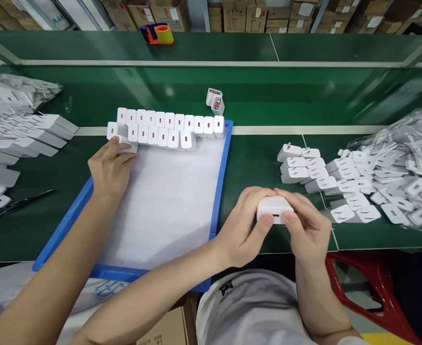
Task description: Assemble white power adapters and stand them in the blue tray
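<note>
Between my two hands, over the front of the bench, is a white USB charger (275, 209) with a dark slot on the face turned towards me. My left hand (247, 225) grips its left side, thumb on the lower front. My right hand (309, 224) holds the right side with thumb and fingers. To the left lies a blue-rimmed tray (219, 184) with a white lining. Two rows of white chargers (160, 128) stand along its far side, small slots facing forward. A co-worker's hand (111, 165) touches a charger at the left end of the rows.
Stacked white chargers (304, 165) and a bagged heap (412, 177) lie right. More white housings (34, 134) and a dark thin tool (27, 200) lie left. Two open-ended housings (215, 100) stand behind the tray. A tape dispenser (157, 34) sits on the shelf. A red stool (372, 292) stands below.
</note>
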{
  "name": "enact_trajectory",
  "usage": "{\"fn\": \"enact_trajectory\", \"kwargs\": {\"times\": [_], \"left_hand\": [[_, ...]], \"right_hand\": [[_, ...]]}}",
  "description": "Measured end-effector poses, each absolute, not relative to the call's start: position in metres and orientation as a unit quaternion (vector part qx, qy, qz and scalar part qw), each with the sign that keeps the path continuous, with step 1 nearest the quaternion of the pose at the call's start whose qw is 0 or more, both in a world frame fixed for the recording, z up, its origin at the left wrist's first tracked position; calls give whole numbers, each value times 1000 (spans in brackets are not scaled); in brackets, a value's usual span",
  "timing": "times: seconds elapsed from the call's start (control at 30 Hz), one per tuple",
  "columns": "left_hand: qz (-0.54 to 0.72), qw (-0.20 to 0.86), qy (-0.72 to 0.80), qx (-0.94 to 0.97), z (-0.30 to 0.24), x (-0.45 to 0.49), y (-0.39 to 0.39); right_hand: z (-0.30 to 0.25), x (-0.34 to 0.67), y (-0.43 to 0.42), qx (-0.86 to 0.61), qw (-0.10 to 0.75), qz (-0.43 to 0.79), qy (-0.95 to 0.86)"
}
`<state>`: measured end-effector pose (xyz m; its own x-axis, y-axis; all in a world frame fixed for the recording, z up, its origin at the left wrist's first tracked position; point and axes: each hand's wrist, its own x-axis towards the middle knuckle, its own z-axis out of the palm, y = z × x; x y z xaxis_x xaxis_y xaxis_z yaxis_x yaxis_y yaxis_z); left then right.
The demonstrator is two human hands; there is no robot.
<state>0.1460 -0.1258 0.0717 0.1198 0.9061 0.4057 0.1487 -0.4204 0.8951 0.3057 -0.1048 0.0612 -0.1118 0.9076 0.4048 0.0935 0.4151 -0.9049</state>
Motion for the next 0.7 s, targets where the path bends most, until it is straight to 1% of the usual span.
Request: {"fn": "enact_trajectory", "kwargs": {"times": [0.13,0.33,0.5,0.7], "left_hand": [[547,298,386,681,70,145,-126],[580,239,378,681,68,144,-124],[595,246,384,662,70,145,-124],[595,281,399,639,76,146,-127]], "right_hand": [[65,308,-106,-367,549,336,-672],[68,312,-111,-365,513,402,-665],[70,313,-111,-369,499,452,-641],[73,308,-112,-369,523,445,-626]]}}
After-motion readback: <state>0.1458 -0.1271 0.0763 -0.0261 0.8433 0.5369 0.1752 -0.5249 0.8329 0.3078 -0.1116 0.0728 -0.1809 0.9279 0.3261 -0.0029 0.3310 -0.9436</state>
